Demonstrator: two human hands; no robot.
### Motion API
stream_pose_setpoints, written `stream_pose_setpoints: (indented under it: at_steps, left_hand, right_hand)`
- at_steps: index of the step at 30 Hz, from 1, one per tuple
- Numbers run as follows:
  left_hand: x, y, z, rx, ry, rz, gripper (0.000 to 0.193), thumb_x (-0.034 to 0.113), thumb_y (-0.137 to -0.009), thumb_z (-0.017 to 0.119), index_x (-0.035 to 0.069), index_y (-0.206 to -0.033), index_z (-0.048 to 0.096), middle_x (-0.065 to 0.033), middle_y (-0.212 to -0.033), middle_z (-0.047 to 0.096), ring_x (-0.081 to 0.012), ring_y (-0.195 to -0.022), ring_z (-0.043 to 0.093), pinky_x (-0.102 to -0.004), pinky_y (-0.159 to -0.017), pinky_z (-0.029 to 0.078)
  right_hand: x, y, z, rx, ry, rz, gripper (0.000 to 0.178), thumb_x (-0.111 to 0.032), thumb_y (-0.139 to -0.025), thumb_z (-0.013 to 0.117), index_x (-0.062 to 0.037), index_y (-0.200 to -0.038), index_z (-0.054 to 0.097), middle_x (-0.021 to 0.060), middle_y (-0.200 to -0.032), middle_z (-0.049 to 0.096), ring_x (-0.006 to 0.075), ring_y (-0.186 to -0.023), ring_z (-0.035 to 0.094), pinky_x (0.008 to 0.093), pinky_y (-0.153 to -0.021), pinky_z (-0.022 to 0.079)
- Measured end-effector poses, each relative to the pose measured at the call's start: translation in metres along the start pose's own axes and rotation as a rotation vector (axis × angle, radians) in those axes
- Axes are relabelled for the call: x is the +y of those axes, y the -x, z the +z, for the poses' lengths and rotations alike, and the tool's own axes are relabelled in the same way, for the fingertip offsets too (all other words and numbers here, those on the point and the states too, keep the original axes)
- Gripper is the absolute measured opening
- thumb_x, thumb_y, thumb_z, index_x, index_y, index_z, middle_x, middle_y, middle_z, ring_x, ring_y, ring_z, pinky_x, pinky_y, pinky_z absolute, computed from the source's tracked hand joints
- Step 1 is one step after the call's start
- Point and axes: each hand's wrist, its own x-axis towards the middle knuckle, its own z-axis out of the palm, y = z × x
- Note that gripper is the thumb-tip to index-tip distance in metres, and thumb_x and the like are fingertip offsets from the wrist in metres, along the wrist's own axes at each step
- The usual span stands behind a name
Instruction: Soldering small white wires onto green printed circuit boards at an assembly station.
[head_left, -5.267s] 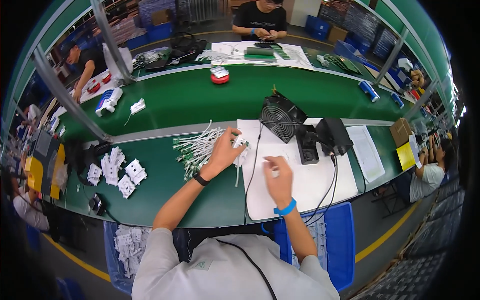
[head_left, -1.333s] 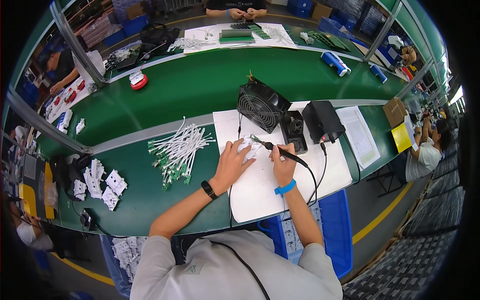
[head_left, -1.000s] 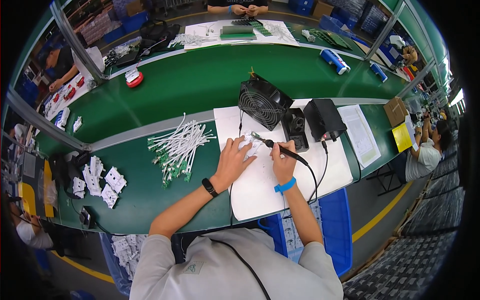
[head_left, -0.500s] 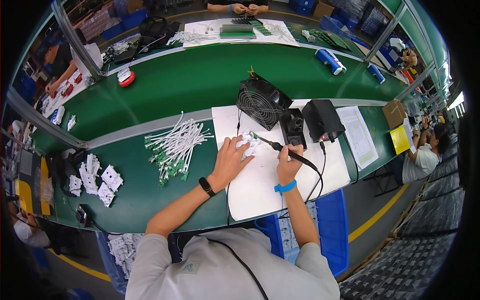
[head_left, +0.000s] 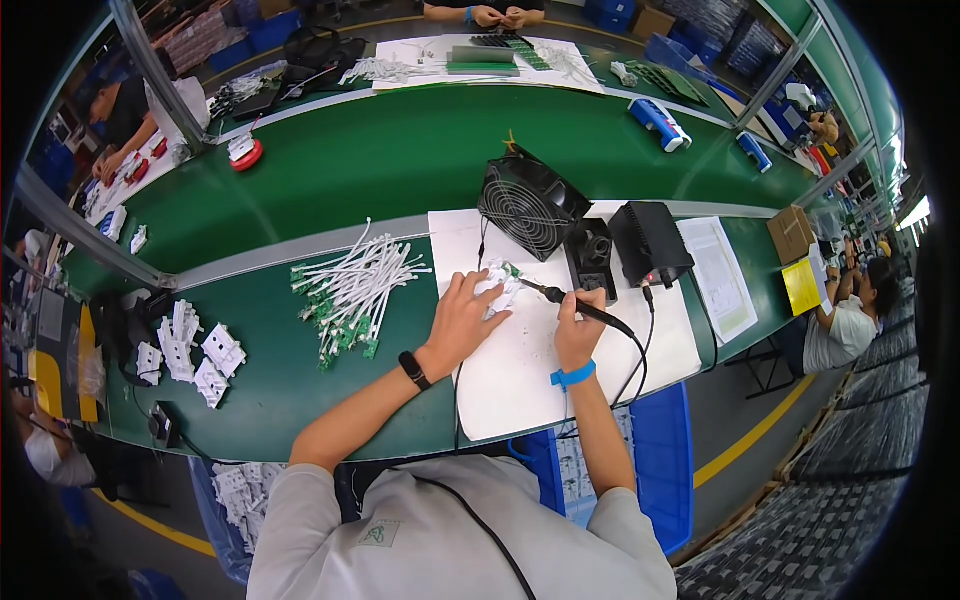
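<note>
My left hand [head_left: 460, 318] lies on the white board, its fingers holding down a white plastic housing [head_left: 502, 292]. At the far end of that housing a small green circuit piece [head_left: 513, 270] shows; the fingers cover part of the rest. In my right hand [head_left: 577, 335] is a black soldering iron [head_left: 603, 316], gripped like a pen. Its tip points left, close beside the housing; whether they touch I cannot tell. Left of my left hand lies a pile of white cables [head_left: 372, 280] with green circuit boards [head_left: 340, 325] on their ends.
Beyond my hands stand a black fan [head_left: 530, 208], an iron stand [head_left: 590, 260] and a black power unit [head_left: 648, 245]. Paper sheets [head_left: 720, 275] lie to the right. White housings [head_left: 212, 360] sit at the left. A blue bin [head_left: 665, 470] is below the table edge. Co-workers sit around.
The soldering iron's tip has drawn back slightly to the right and nearer to me, away from the green circuit piece. My left hand stays on the housing. The whole view has shifted slightly.
</note>
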Motion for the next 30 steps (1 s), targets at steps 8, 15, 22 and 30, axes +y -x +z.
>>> stream_pose_setpoints:
  at_steps: [8,15,22,30]
  left_hand:
    - [-0.002,-0.001,0.0,-0.001,-0.015,0.004,0.039,0.025,-0.083,0.081,0.003,-0.114,0.075,-0.0191,-0.126,0.063,-0.0328,-0.111,0.055,-0.0395,-0.093,0.051]
    - [-0.002,0.001,0.001,-0.004,-0.009,-0.012,0.039,0.025,-0.082,0.082,0.004,-0.115,0.075,-0.0178,-0.126,0.062,-0.0321,-0.111,0.054,-0.0399,-0.092,0.052]
    - [-0.006,0.004,0.002,-0.001,-0.013,-0.01,0.04,0.024,-0.082,0.082,0.004,-0.115,0.075,-0.0173,-0.127,0.062,-0.0325,-0.109,0.054,-0.0406,-0.09,0.052]
    - [-0.002,0.002,0.004,0.002,0.004,0.008,0.04,0.024,-0.083,0.081,0.003,-0.116,0.075,-0.0169,-0.126,0.061,-0.0326,-0.109,0.054,-0.041,-0.091,0.052]
  right_hand:
    - [0.002,-0.001,0.004,0.001,-0.045,-0.006,0.017,-0.002,-0.1,0.06,-0.0064,-0.094,0.045,0.0023,-0.075,0.053,0.0073,-0.065,0.05,0.0232,-0.059,0.04]
    - [0.004,-0.012,-0.022,0.172,-0.01,-0.112,0.014,-0.004,-0.1,0.058,-0.006,-0.093,0.046,0.0029,-0.077,0.052,0.0073,-0.062,0.047,0.0225,-0.057,0.04]
    - [-0.033,-0.068,-0.054,0.356,0.096,-0.152,0.015,-0.008,-0.102,0.061,-0.0022,-0.093,0.051,0.0031,-0.085,0.051,0.0103,-0.079,0.05,0.0266,-0.071,0.045]
    - [0.006,-0.093,-0.03,0.093,0.284,-0.126,0.02,-0.015,-0.101,0.067,-0.0005,-0.094,0.055,0.0044,-0.076,0.057,0.0094,-0.068,0.053,0.0273,-0.063,0.045]
